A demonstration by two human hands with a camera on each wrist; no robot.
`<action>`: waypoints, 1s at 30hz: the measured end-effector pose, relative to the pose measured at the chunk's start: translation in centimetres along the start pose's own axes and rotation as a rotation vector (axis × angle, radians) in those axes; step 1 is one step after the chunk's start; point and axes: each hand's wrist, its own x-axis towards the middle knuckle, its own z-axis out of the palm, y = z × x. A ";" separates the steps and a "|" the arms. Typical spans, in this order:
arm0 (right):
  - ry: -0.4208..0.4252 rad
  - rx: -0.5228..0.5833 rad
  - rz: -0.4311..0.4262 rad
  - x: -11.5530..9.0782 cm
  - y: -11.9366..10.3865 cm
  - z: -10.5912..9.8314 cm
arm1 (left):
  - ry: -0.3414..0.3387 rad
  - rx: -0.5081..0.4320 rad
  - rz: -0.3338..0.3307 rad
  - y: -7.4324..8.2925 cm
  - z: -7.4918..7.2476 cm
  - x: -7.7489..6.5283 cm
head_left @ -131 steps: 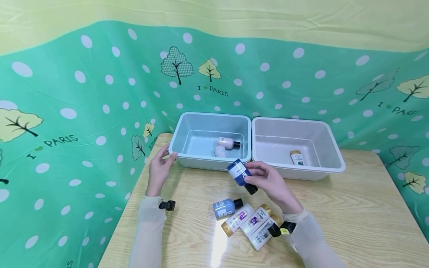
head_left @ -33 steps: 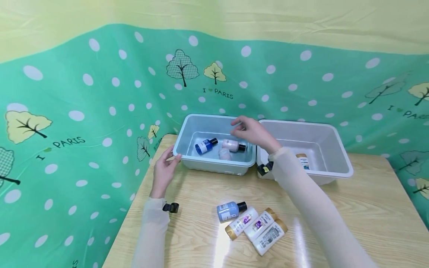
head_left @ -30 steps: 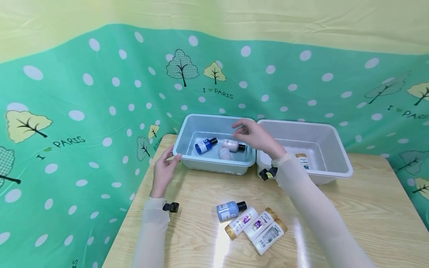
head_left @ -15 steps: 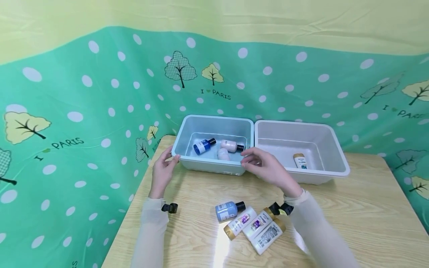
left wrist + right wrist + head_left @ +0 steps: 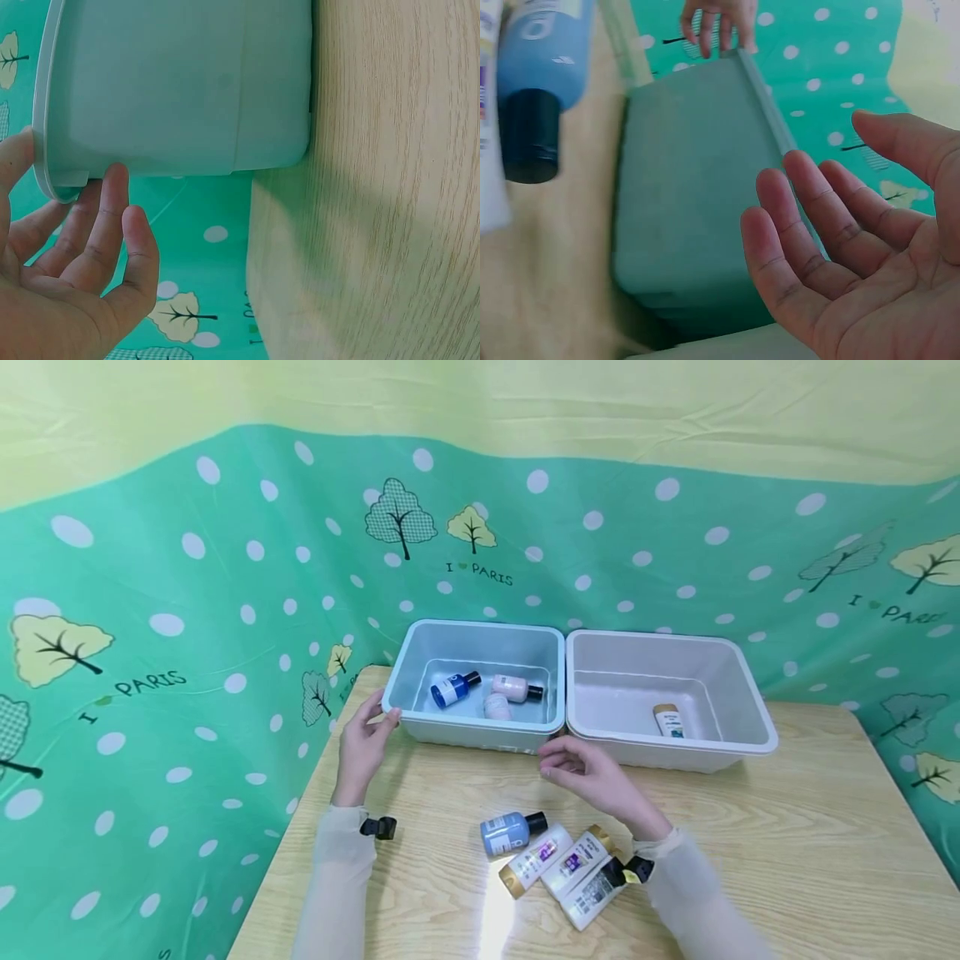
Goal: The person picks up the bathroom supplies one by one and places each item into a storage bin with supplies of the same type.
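Note:
At the near left corner of the light blue bin (image 5: 480, 733), my left hand (image 5: 362, 752) holds the rim between thumb and fingers; the left wrist view shows the fingers under the lip. My right hand (image 5: 596, 781) hovers over the table just in front of where the two bins meet, fingers loosely bent around nothing. Inside the blue bin lie a dark blue bottle (image 5: 450, 691), a pink bottle with a black cap (image 5: 510, 687) and a small pale pink container (image 5: 497, 707). Nearer me lie a light blue bottle (image 5: 505, 835) and three white bottles with gold caps (image 5: 540, 858), one partly behind my right wrist strap.
A pale grey bin (image 5: 675, 747) stands right beside the blue one, with a small white bottle with a gold cap (image 5: 668, 721) lying in it. Both bins stand at the back of the wooden table (image 5: 795, 827), against a green dotted cloth (image 5: 637, 577).
The dark blue bottle, earlier in my right hand, now lies in the blue bin. Emptied, that hand has drawn back from above the bin towards me. My left hand stays on the rim.

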 end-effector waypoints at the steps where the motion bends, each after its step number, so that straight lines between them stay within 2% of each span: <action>1: -0.003 0.008 0.006 -0.1 0.3 0.2 | -0.004 0.006 -0.002 0.5 0.0 -0.2; 4: -0.013 0.018 0.033 -0.2 1.2 0.6 | -0.003 0.031 -0.012 0.5 0.0 -0.2; 9: -0.035 0.026 0.066 -0.2 2.8 1.2 | 0.007 0.023 -0.010 -1.6 -0.1 0.5; 20: -0.062 0.066 0.174 -0.2 5.4 2.3 | 0.013 0.007 0.005 -1.8 -0.1 0.6; 25: -0.125 0.068 0.223 -0.1 6.1 2.8 | 0.013 0.005 -0.005 -1.8 -0.1 0.7; 30: -0.199 0.057 0.229 0.1 6.5 3.2 | 0.006 0.000 -0.034 -1.5 -0.1 0.7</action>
